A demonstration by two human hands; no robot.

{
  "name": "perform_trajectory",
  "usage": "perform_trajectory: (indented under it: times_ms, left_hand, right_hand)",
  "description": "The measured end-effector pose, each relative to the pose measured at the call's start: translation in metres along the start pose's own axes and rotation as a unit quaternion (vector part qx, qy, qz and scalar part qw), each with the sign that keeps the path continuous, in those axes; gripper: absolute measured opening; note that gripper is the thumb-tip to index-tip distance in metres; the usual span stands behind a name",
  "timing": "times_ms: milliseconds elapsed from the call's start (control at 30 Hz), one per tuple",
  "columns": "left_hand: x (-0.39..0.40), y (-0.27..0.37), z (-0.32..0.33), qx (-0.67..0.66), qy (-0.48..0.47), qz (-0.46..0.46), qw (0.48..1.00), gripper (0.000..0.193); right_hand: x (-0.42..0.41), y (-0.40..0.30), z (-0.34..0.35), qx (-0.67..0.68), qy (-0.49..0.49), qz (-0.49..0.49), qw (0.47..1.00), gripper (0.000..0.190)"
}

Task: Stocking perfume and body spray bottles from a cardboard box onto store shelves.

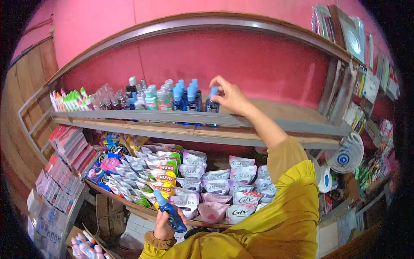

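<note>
My right hand (228, 95) reaches over the shelf rail and grips the light-blue cap of a dark blue bottle (212, 106) that stands upright on the upper shelf (275, 111). Just left of it is a cluster of matching blue bottles (190, 105) with pale blue caps. Low in front of my body, my left hand (164, 226) holds another blue bottle (172, 216), tilted with its cap up and to the left. The fingers wrap round its lower half and partly hide it.
A grey metal rail (155, 115) runs along the shelf front. Clear and pastel bottles (158, 98) line its left part. Soap refill pouches (190, 171) fill the lower shelf. A white fan (344, 155) stands at right, and a carton of bottles (89, 247) at lower left.
</note>
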State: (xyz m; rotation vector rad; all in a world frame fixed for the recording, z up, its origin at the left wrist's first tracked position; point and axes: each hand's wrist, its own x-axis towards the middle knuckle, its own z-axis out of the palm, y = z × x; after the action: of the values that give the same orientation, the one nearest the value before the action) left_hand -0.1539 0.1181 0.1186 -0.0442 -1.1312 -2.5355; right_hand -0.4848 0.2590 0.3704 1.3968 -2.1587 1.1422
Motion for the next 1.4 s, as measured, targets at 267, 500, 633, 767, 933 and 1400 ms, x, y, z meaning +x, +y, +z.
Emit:
perform_trajectory:
  times_ms: [267,500,633,767,933,1400]
  left_hand:
    - [-0.002,0.011,-0.015,-0.010,0.019,-0.001,1.000,0.050]
    - [0.013,0.021,-0.022,0.012,0.002,0.005,1.000,0.046]
    - [0.020,0.024,-0.027,-0.015,-0.016,-0.010,1.000,0.048]
    - [0.028,0.026,-0.033,-0.018,-0.032,-0.012,0.999,0.046]
    - [0.035,0.030,-0.034,-0.008,-0.036,-0.023,0.999,0.046]
    - [0.058,0.034,-0.008,-0.031,-0.085,-0.076,0.993,0.045]
  right_hand:
    - [0.011,0.002,0.013,0.002,-0.054,0.039,0.998,0.035]
    - [0.017,-0.003,0.016,-0.012,-0.055,0.022,0.998,0.034]
    - [0.019,-0.001,0.014,-0.008,-0.073,0.050,0.996,0.037]
    - [0.020,-0.005,0.010,-0.006,-0.097,0.067,0.993,0.042]
    - [0.023,0.015,0.012,0.031,-0.103,0.060,0.992,0.058]
    - [0.010,-0.022,0.001,-0.098,0.121,-0.087,0.984,0.044]
